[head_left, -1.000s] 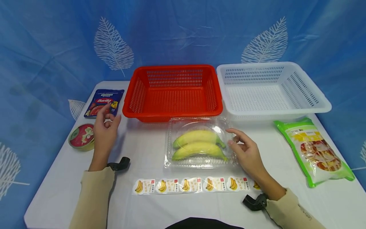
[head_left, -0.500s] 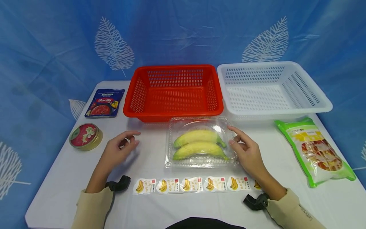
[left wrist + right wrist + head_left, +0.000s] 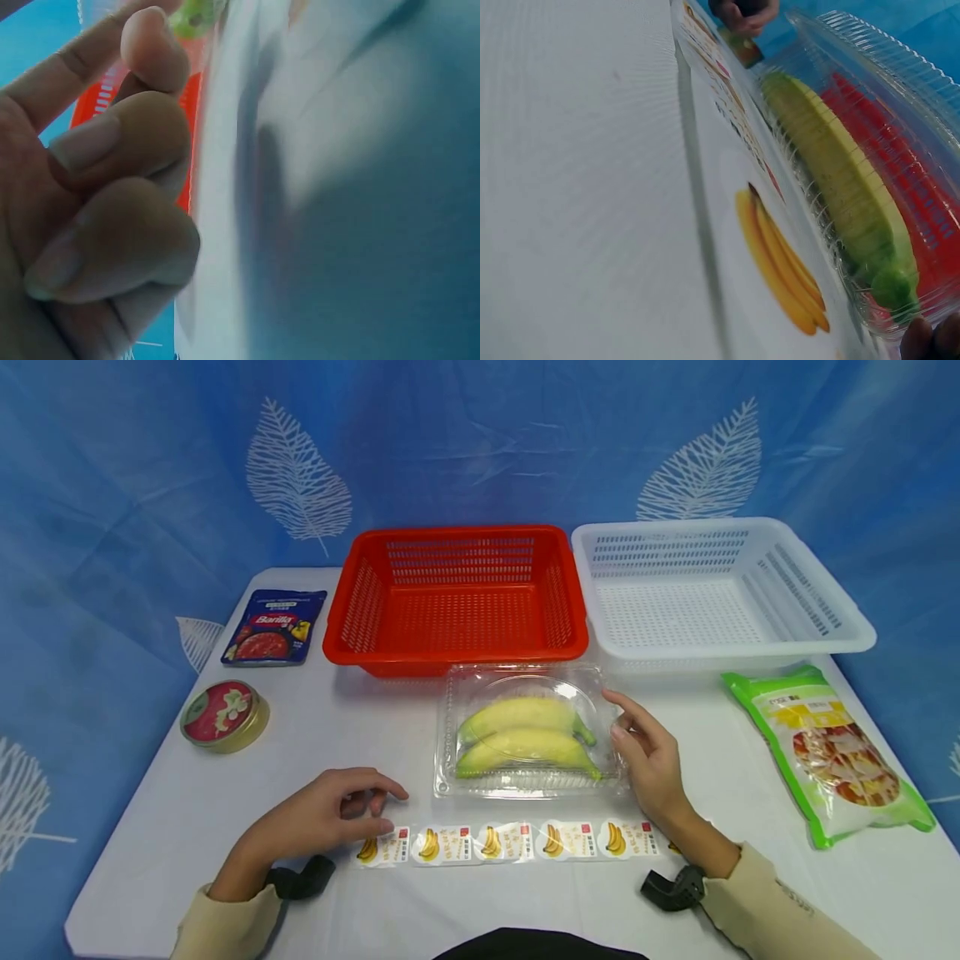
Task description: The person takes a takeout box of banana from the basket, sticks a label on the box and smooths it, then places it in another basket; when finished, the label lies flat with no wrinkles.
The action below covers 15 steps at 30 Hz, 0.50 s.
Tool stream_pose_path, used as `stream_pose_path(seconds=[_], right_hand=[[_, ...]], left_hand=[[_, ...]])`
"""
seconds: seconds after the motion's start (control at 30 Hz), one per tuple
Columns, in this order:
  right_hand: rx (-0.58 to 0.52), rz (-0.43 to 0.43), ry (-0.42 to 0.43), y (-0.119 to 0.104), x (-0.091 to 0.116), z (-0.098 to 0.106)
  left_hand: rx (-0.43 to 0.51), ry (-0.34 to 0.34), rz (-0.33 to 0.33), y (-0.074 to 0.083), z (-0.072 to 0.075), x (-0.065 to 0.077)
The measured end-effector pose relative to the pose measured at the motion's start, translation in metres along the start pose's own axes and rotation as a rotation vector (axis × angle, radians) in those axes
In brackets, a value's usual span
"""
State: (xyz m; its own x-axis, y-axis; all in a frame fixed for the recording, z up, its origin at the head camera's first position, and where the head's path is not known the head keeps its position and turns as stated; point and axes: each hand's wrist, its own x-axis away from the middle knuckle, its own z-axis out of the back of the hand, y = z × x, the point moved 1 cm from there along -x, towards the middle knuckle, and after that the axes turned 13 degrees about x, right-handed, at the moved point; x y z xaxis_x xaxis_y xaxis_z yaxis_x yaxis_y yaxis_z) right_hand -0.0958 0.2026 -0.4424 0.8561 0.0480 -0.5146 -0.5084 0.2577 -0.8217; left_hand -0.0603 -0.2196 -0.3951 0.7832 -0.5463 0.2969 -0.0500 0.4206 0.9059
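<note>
Two yellow-green bananas point(image 3: 527, 752) lie inside a closed clear plastic clamshell box point(image 3: 450, 787) in the middle of the table. My right hand point(image 3: 651, 758) rests at the box's right edge, index finger and thumb touching its side; in the right wrist view its fingertips point(image 3: 930, 337) show at the box's corner. In front of the box lies a strip of banana stickers point(image 3: 504, 843). Over the strip's left end is my left hand point(image 3: 330, 810), its thumb overlapping the first sticker in the head view, with nothing seen between the fingers.
A red basket point(image 3: 457, 658) and a white basket point(image 3: 735, 652) stand behind the box. At the left are a blue Barilla pouch point(image 3: 273, 627) and a round tin point(image 3: 225, 717). A green-edged food bag point(image 3: 832, 756) lies at the right.
My left hand has come from beside the pouch and tin toward the front right, down to the sticker strip's left end. My right hand has stayed at the box's edge.
</note>
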Motion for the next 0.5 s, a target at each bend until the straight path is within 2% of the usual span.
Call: stream_pose_path(seconds=[0.1, 0.3, 0.5], right_hand=[[-0.031, 0.042, 0.017, 0.003, 0.0, -0.001], [-0.04, 0.045, 0.009, 0.002, -0.002, -0.003], [-0.005, 0.026, 0.014, 0.002, 0.0, -0.001]], left_hand=[[-0.029, -0.016, 0.026, 0.002, -0.002, -0.001], [-0.082, -0.036, 0.088, -0.001, -0.01, -0.005], [-0.131, -0.029, 0.083, -0.003, -0.016, -0.005]])
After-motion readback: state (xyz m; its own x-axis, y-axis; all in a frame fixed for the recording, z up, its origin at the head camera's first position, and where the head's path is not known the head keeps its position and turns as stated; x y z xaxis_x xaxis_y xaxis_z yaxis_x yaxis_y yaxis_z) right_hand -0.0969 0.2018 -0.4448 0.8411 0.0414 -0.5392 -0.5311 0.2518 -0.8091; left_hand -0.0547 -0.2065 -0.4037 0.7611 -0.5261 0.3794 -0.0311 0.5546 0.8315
